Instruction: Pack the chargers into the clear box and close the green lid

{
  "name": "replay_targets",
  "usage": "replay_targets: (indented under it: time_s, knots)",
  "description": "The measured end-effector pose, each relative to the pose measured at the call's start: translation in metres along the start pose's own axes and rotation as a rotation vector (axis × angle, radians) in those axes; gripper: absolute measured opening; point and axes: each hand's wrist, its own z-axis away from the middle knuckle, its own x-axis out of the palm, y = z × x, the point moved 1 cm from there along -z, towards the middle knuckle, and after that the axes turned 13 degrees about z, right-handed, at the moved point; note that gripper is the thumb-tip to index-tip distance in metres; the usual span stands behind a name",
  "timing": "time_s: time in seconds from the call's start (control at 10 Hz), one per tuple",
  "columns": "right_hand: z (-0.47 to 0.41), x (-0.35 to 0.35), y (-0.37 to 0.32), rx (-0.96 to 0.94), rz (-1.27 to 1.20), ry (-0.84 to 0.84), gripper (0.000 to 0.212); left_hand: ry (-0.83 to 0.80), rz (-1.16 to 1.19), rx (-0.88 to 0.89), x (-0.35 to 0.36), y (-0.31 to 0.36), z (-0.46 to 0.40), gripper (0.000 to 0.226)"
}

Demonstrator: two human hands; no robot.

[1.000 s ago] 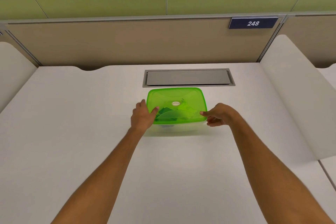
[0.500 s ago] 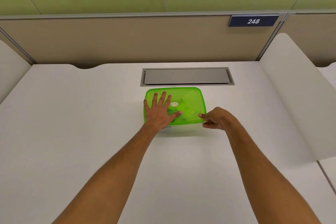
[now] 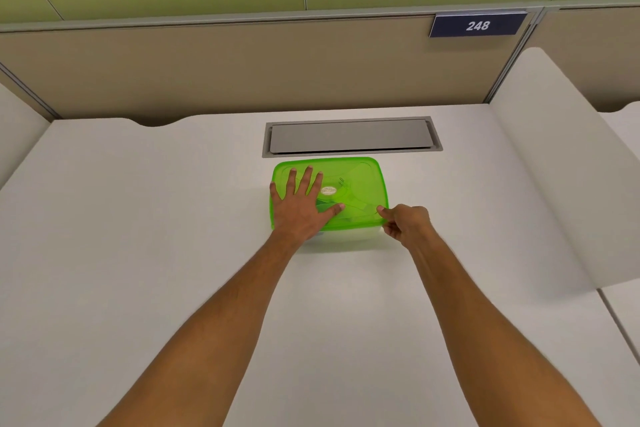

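Note:
The clear box (image 3: 349, 235) stands on the white desk with the translucent green lid (image 3: 360, 184) lying flat over it. Pale charger shapes show dimly through the lid near a small round label (image 3: 328, 190). My left hand (image 3: 303, 206) rests flat on the lid's left half, fingers spread. My right hand (image 3: 405, 224) is at the box's near right corner, thumb on the lid's edge and fingers curled beside the box wall.
A grey metal cable hatch (image 3: 349, 136) is set into the desk (image 3: 138, 236) just behind the box. Beige partition panels rise at the back, with a sign reading 248 (image 3: 478, 25). A white divider (image 3: 568, 166) slopes along the right side.
My left hand moved from the lid's near left corner onto the top of the lid and laid flat there. My right hand stayed at the near right corner.

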Motion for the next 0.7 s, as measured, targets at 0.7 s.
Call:
replay_targets:
  time_s: [0.7]
  knots:
    - [0.021,-0.019,-0.011,-0.179,0.305,0.029,0.043,-0.083,0.105,-0.016,-0.023,-0.006,0.001,0.090]
